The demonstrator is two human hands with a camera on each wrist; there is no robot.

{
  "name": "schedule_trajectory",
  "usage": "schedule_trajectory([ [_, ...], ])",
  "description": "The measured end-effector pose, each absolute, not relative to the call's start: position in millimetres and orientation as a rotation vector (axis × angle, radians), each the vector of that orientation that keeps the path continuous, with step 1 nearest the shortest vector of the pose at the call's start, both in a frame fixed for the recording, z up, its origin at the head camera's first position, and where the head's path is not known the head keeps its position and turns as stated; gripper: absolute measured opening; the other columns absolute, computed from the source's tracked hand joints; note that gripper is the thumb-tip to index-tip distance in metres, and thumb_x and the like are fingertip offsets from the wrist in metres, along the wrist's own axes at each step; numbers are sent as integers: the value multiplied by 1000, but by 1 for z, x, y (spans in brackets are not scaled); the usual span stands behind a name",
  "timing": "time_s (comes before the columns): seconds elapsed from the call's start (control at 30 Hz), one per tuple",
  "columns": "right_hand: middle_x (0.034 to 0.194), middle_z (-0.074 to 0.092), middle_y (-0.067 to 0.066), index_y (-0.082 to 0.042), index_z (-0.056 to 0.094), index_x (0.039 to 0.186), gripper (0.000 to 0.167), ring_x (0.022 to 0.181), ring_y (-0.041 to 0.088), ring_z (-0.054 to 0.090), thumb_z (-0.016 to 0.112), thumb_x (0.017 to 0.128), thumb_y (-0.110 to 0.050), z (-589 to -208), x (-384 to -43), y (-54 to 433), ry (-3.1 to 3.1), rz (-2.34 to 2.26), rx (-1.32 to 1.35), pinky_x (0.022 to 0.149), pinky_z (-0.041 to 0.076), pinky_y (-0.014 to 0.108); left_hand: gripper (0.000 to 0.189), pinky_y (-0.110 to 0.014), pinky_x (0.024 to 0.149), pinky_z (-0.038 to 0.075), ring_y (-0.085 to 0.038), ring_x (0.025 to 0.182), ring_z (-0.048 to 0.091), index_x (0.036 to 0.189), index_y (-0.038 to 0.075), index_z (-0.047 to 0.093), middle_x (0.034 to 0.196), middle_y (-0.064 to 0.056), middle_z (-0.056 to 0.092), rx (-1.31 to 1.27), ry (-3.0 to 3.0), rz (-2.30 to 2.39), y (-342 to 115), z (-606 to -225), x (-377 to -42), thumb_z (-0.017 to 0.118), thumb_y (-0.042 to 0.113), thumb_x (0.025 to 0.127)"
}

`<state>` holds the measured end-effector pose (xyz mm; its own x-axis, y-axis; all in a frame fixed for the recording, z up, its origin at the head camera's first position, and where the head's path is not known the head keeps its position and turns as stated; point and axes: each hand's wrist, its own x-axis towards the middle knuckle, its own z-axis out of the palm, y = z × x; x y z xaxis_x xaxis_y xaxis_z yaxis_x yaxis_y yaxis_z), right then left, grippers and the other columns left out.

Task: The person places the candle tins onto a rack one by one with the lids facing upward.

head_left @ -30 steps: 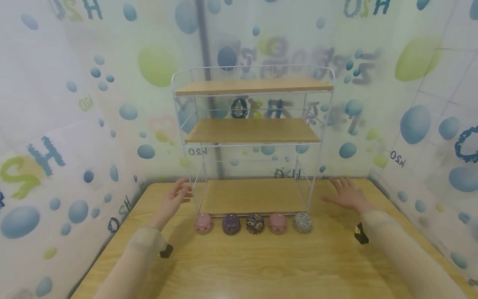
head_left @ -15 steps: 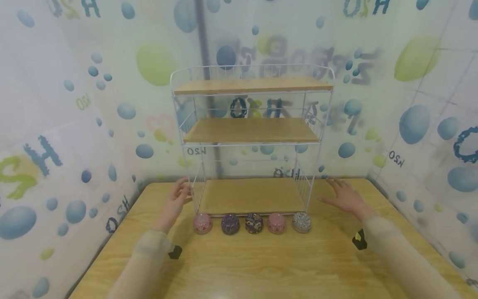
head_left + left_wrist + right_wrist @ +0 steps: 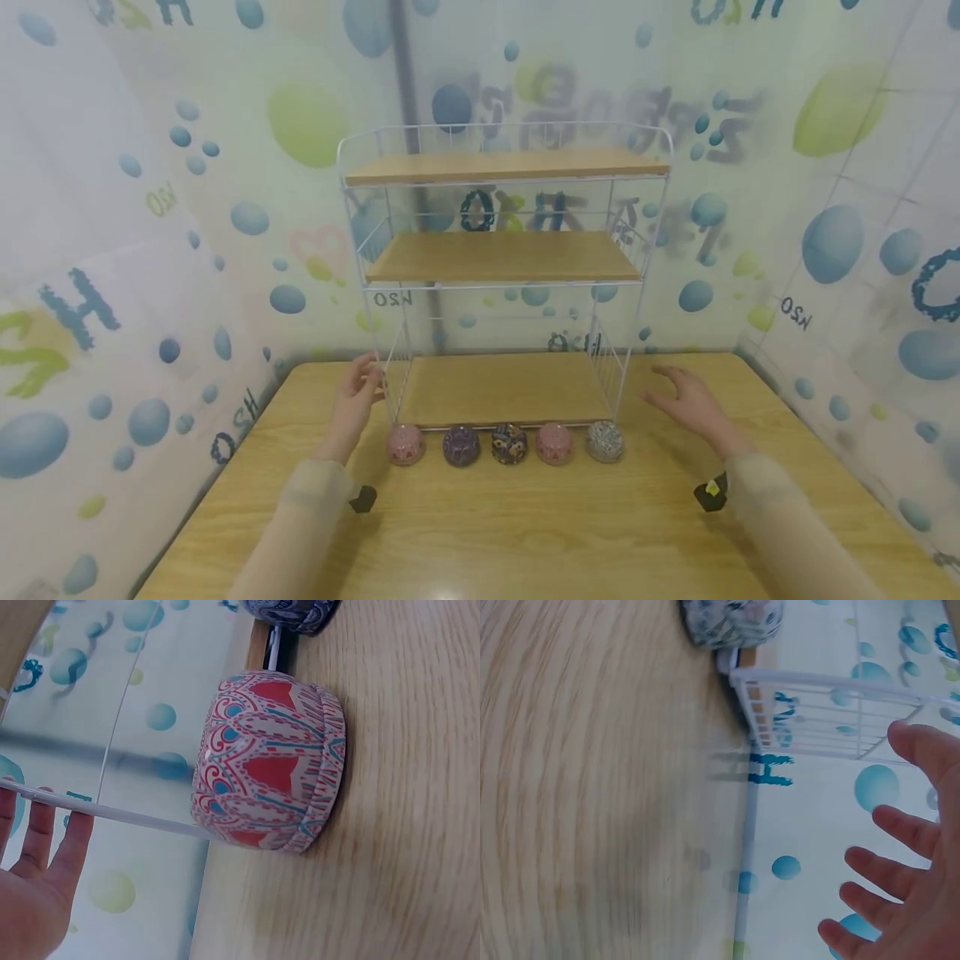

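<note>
A white wire rack with three wooden shelves stands on the table. My left hand is at its left front post, and in the left wrist view the fingertips lie right at the white post. To the right of the rack my right hand is held apart from it, fingers spread in the right wrist view. Along the rack's front edge sit several small round patterned tins: a pink one nearest my left hand, a purple one, a dark one, another pink one and a grey-white one.
The wooden table reaches back to patterned wall sheets on three sides. Small black devices hang at both wrists. Wire side rails close the rack's ends.
My right hand has lowered slightly and its fingers have turned inward toward the rack. My left forearm has shifted a little to the right; the tins and rack stay in place.
</note>
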<state>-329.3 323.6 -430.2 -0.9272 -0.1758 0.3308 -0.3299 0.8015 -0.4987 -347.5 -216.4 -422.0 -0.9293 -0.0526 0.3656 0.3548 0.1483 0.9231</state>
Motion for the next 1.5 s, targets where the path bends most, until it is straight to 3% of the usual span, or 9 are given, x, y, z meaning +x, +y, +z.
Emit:
schedule_trajectory([
  [0.17,129,50,34,9,52,127,46,119,52,44,61,95,-24,-430,-325,316,-2673,940,406,98,36,63,27,-48,88,52,-12,89,57,128,1,47,106,-15,51,-314,-2117,-1841,-212,-412,-339,45,12,103],
  [0.27,124,55,31,8,56,121,37,115,50,49,60,96,-19,-428,-322,311,-2680,1004,423,93,42,61,24,-45,86,53,-8,85,56,125,1,48,104,-16,52,-308,-2103,-1834,-209,-410,-338,45,11,103],
  [0.47,113,63,25,8,60,116,28,106,43,57,60,94,-9,-425,-317,306,-2701,1114,558,86,50,52,27,-34,83,52,-23,94,56,127,6,48,110,-18,50,-246,-2102,-1810,-208,-422,-347,45,20,104],
  [0.63,112,63,26,11,57,118,32,102,41,60,62,91,-3,-427,-315,306,-2726,1215,713,84,53,42,32,-35,84,52,-36,101,53,129,7,47,113,-15,50,-214,-2102,-1779,-207,-428,-351,46,26,103],
  [0.8,116,61,27,8,55,126,46,104,43,60,70,86,-8,-431,-315,306,-2814,1310,796,85,53,44,35,-36,86,50,-39,107,51,132,8,47,116,-11,50,-200,-2104,-1753,-207,-430,-350,46,29,104],
  [1.07,123,57,30,9,49,131,57,110,47,55,72,84,-14,-436,-316,303,-2930,1410,850,91,48,55,34,-33,90,47,-23,106,51,136,8,46,121,-13,48,-163,-2114,-1768,-205,-434,-349,47,17,103],
  [1.5,129,54,29,7,53,130,58,113,47,54,75,82,-17,-437,-318,289,-2983,1394,867,93,46,55,31,-29,88,47,-23,105,52,133,13,51,119,-10,50,-148,-2053,-1798,-204,-436,-345,49,16,102],
])
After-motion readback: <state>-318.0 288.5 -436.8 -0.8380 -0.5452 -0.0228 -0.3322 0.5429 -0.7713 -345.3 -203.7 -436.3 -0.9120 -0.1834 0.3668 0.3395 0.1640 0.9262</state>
